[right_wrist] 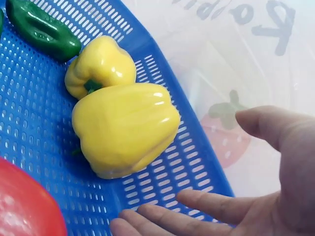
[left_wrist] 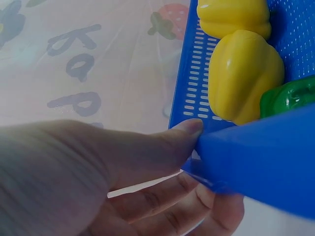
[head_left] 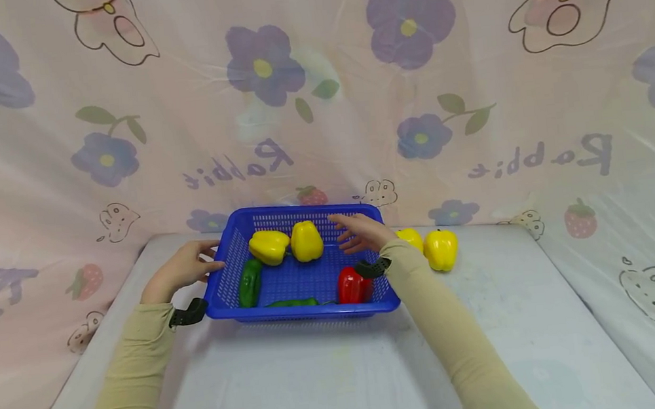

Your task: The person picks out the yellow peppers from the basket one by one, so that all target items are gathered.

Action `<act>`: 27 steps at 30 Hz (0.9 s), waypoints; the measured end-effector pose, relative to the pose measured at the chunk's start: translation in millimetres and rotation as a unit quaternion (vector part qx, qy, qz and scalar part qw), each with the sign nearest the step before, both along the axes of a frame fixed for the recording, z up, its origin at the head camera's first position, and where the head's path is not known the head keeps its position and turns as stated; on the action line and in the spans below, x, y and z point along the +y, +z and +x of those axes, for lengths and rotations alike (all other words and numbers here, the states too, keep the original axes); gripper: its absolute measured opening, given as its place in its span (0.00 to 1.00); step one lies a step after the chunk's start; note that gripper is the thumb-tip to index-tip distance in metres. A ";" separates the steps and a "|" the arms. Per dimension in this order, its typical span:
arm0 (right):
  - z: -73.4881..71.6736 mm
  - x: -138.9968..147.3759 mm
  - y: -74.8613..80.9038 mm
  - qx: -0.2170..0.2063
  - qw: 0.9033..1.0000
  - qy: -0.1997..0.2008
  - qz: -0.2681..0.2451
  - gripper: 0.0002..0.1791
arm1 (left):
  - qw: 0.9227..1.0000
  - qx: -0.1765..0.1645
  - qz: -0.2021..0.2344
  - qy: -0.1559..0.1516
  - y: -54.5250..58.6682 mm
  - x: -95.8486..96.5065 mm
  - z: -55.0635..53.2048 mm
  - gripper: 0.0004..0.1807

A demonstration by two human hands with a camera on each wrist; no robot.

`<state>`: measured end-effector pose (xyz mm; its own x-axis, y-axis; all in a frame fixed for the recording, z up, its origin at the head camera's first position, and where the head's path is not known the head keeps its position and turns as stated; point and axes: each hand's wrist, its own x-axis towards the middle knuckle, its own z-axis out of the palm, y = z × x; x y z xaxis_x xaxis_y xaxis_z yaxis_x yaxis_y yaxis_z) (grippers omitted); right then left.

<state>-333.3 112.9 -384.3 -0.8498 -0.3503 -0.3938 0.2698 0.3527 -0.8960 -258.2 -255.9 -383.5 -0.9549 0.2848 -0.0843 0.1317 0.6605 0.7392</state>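
Observation:
A blue plastic basket (head_left: 302, 282) stands on the table with peppers inside. My left hand (head_left: 184, 269) grips its left rim, thumb on top and fingers beneath, as the left wrist view shows. Over the basket's right side hangs my right hand (head_left: 364, 232), fingers spread and holding nothing. Nearest to it in the right wrist view is a yellow bell pepper (right_wrist: 125, 129), against a second yellow bell pepper (right_wrist: 106, 66). A red bell pepper (head_left: 352, 286) lies at the front right, partly under my right wrist. Two green peppers, one at the left (head_left: 249, 283) and one along the front wall (head_left: 292, 303), lie inside too.
Two more yellow bell peppers, one (head_left: 441, 250) in full view and one (head_left: 410, 238) partly behind my right sleeve, sit on the white table (head_left: 297, 385) right of the basket. A printed curtain (head_left: 330, 112) hangs close behind the basket.

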 end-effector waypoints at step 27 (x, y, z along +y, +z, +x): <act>-10.2 -26.8 -13.8 -0.033 0.999 0.010 0.006 0.42 | 1.000 0.005 -0.011 0.007 -1.8 -1.6 -2.1 0.32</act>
